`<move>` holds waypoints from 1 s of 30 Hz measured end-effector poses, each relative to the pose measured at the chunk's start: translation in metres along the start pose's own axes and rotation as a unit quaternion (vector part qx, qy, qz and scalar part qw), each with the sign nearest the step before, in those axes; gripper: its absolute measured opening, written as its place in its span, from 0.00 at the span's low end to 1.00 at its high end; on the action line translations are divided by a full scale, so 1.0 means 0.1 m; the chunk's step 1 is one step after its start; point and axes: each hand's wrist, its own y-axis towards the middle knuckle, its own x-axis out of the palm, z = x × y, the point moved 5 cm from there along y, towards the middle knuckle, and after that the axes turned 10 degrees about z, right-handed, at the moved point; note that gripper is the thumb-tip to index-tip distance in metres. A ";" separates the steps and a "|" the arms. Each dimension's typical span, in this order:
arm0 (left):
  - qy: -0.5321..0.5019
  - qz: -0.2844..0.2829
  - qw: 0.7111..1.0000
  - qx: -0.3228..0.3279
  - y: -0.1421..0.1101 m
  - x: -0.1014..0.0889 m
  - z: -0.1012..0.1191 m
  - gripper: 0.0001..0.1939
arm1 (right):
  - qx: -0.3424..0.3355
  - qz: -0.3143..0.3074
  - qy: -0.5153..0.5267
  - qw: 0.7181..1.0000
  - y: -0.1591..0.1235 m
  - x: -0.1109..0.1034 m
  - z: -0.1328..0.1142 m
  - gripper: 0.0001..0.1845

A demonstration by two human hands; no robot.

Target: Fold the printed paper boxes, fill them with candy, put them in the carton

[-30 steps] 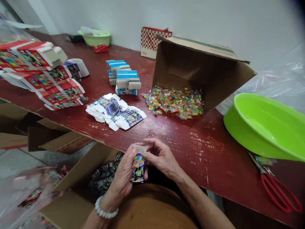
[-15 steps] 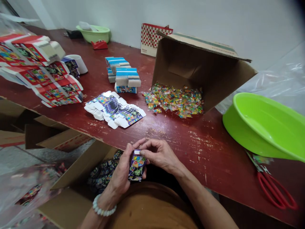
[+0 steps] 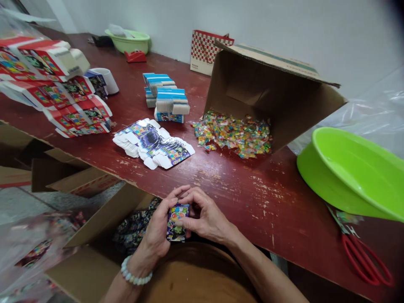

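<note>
Between my hands, close to my body at the table's front edge, is a small purple printed candy box [image 3: 177, 212]. My left hand [image 3: 159, 231] wraps its left side, with a beaded bracelet on the wrist. The thumb of my right hand [image 3: 206, 216] presses on the box's front while the other fingers curl around its far side. On the table ahead lies a stack of flat purple box blanks [image 3: 153, 143]. Beyond it, small wrapped candies [image 3: 233, 134] spill out of a cardboard box [image 3: 249, 80] lying on its side.
Red carton bundles [image 3: 75, 111] are piled at left; blue carton bundles [image 3: 170, 101] stand mid-table. A green basin [image 3: 353, 176] and red-handled scissors [image 3: 366, 259] are at right. Below the edge, an open carton [image 3: 94, 219] holds dark packets. A tape dispenser [image 3: 135, 56] sits far back.
My right thumb has moved from the box's top flap down onto its front. The white flap at the top no longer shows. The view has shifted slightly.
</note>
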 end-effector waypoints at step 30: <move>0.295 -0.012 0.918 0.266 0.01 -0.20 0.73 0.24 | 0.120 0.053 0.144 0.981 0.76 -0.54 0.05 0.19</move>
